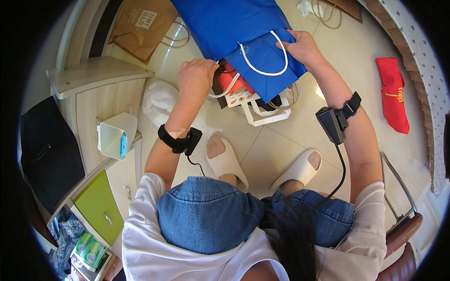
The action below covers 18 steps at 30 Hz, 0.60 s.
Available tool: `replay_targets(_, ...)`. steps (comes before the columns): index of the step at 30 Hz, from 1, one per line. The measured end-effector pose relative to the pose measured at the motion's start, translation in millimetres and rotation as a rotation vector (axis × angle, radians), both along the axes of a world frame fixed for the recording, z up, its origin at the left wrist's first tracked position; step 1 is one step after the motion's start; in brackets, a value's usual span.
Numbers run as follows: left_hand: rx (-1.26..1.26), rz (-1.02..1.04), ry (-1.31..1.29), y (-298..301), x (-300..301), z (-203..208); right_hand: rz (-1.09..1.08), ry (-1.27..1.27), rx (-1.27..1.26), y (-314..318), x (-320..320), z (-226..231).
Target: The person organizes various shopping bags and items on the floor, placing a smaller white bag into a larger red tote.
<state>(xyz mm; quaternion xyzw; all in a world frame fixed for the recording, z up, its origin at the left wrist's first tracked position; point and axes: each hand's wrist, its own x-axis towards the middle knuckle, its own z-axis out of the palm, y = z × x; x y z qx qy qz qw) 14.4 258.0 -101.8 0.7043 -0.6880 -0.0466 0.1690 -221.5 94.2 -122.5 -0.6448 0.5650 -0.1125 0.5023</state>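
A large blue paper bag (229, 28) with white rope handles lies tipped toward me at the top middle, its mouth facing me. My right hand (303, 49) grips the bag's right edge, thumb on the blue side. At the left edge of the mouth, my left hand (197, 75) is closed with its fingers curled; the fingertips are partly hidden. Out of the mouth stick a red item (229, 75), a patterned white paper bag (240, 97) and a white bag handle (265, 118). How deep they sit inside is hidden.
A brown paper bag (140, 28) lies at the upper left, near a pale cabinet (101, 77). A white plastic bag (159, 99) rests beside the cabinet, which carries a white bin (112, 138). On the right are a red pouch (393, 96) and a chair (401, 234).
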Motion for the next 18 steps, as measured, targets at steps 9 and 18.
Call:
replay_targets(9, 0.041, 0.176, 0.224, 3, -6, -16, -0.062, -0.117, 0.139, 10, 9, 29)
replay_targets(18, -0.011, 0.196, -0.008, -12, 1, -30, -0.026, 0.269, -0.373, 16, 36, 15)
